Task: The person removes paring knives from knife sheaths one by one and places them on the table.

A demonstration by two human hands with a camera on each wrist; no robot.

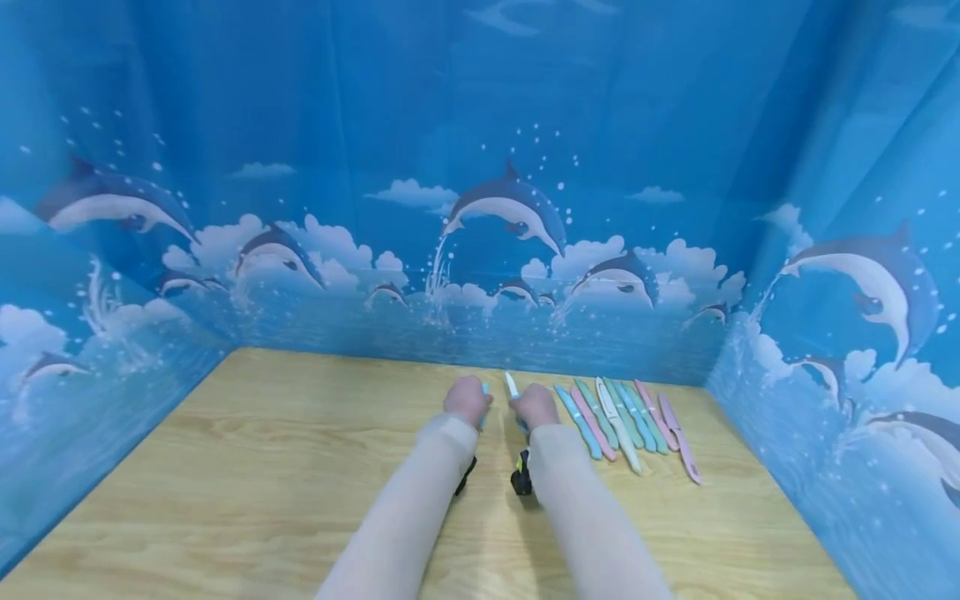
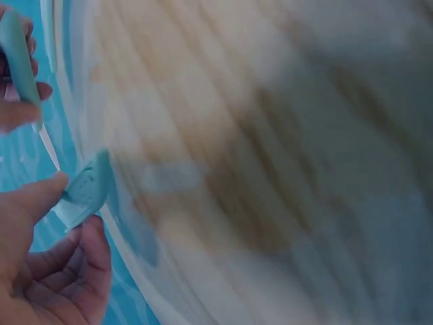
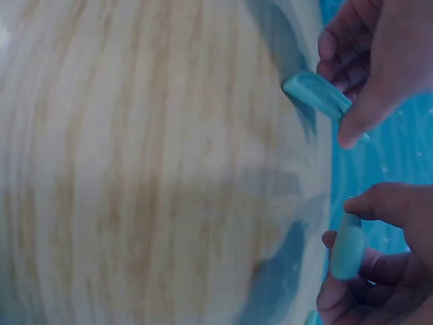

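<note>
In the head view my left hand (image 1: 467,400) and right hand (image 1: 536,406) are side by side over the far part of the table. The right hand grips a fruit knife by its teal-blue handle (image 2: 20,64). Its bare white blade (image 1: 512,383) points away from me. Between thumb and fingers, the left hand pinches a light blue piece (image 2: 88,186) that looks like a knife sheath. Sheath and knife are apart, a short gap between them. The right wrist view catches the knife handle (image 3: 348,250) end-on, with the sheath (image 3: 318,95) above it.
To the right of my hands lies a row of several fruit knives in blue, pink, green and white, among them a white knife (image 1: 618,425) and a purple-pink knife (image 1: 678,437) at the right end. A blue dolphin-print curtain (image 1: 480,325) borders the wooden table (image 1: 300,483).
</note>
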